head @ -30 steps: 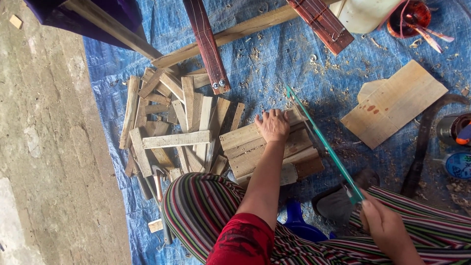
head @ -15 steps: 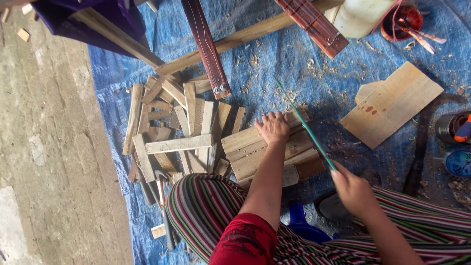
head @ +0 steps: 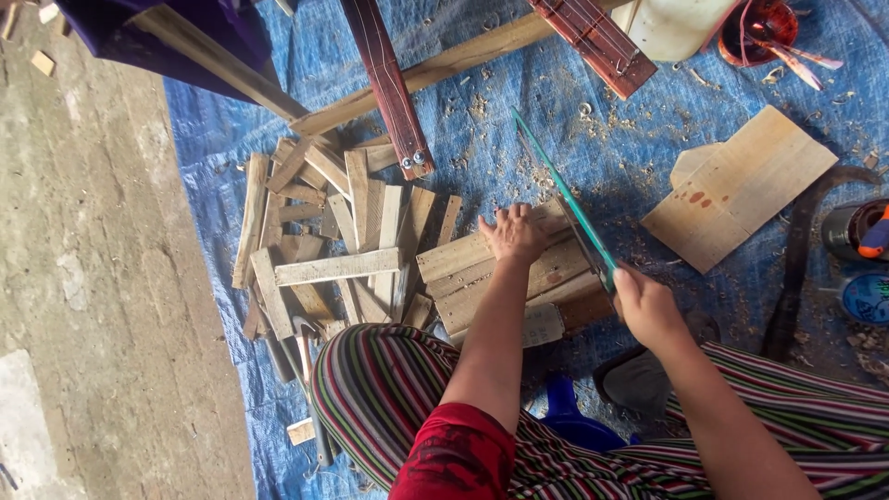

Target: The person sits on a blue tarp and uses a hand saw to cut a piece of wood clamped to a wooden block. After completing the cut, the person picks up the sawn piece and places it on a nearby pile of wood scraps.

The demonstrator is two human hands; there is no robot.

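Sawing on the blue tarp

Left hand presses flat, fingers spread, on stacked boards; right hand, fingers clenched, grips the green saw just beside them.

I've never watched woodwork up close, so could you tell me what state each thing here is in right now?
Left hand: flat, pressing down on the wood planks.
Right hand: closed around the saw's handle.
Saw: green blade tilted, edge resting on the planks.
Wood planks: stacked flat, pinned under the hand.
Pile of offcuts: loose, scattered, lying flat.
Blue tarp: spread out, strewn with shavings.
Flat board: lying apart, untouched.
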